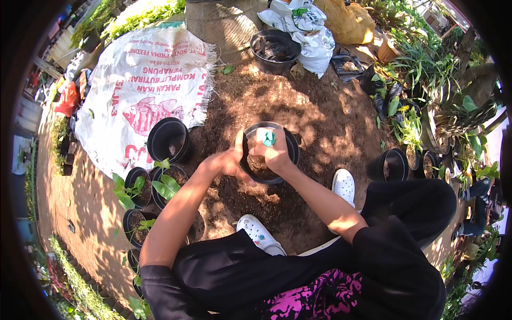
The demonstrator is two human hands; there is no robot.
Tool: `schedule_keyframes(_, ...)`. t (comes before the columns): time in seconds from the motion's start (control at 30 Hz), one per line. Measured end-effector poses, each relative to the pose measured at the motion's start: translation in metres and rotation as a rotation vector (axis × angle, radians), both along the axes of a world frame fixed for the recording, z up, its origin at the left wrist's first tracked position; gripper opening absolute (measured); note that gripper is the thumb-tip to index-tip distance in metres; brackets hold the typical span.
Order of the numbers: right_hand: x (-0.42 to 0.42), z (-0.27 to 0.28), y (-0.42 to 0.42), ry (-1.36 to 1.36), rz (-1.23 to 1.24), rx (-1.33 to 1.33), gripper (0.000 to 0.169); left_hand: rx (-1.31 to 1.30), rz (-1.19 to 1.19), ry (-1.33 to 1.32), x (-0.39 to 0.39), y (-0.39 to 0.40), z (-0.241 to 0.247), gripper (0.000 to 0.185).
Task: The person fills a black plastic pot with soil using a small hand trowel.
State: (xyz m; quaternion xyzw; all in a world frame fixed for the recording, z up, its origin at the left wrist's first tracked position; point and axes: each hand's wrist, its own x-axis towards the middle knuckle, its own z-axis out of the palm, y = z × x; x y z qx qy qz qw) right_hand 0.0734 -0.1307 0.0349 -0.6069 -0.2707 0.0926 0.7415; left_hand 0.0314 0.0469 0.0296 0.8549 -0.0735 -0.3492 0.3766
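A black plastic plant pot (295, 154) with brown soil (260, 166) in it stands on the ground before me. My left hand (232, 162) is spread against the pot's left side, thumb and fingers apart along its wall. Inside the pot, over the soil, my right hand (273, 150) is closed in a fist around a green object (269, 139), of which only the top end shows. The rest of that object is hidden by the fist, so its kind cannot be told.
An empty black pot (168, 140) stands at the edge of a white woven feed sack (104, 88). Potted leafy plants (166, 186) line my left side. Further black pots (394, 165) are at right. Beyond lie a pot of dark matter (275, 52) and white plastic bags (316, 44).
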Motion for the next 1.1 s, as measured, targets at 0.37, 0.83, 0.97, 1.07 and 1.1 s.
schedule_keyframes(0.37,-0.001,-0.003,0.009,-0.047,0.083,-0.066,0.009,-0.086,-0.118,-0.12,0.01,0.021,-0.038,0.097)
schedule_keyframes(0.83,0.02,-0.013,-0.02,0.104,0.101,0.035,0.021,-0.057,-0.075,0.078,0.008,0.002,-0.014,0.09)
schedule_keyframes(0.97,0.037,0.014,-0.009,0.0,0.236,-0.08,0.013,-0.152,-0.143,-0.092,-0.002,0.007,-0.016,0.053)
schedule_keyframes(1.07,0.028,0.036,-0.004,0.07,0.186,-0.123,0.013,-0.121,-0.147,-0.067,-0.006,0.013,-0.015,0.044)
schedule_keyframes(1.1,0.027,0.029,-0.007,0.02,0.206,-0.107,0.013,-0.11,-0.161,0.0,-0.001,0.007,-0.005,0.04)
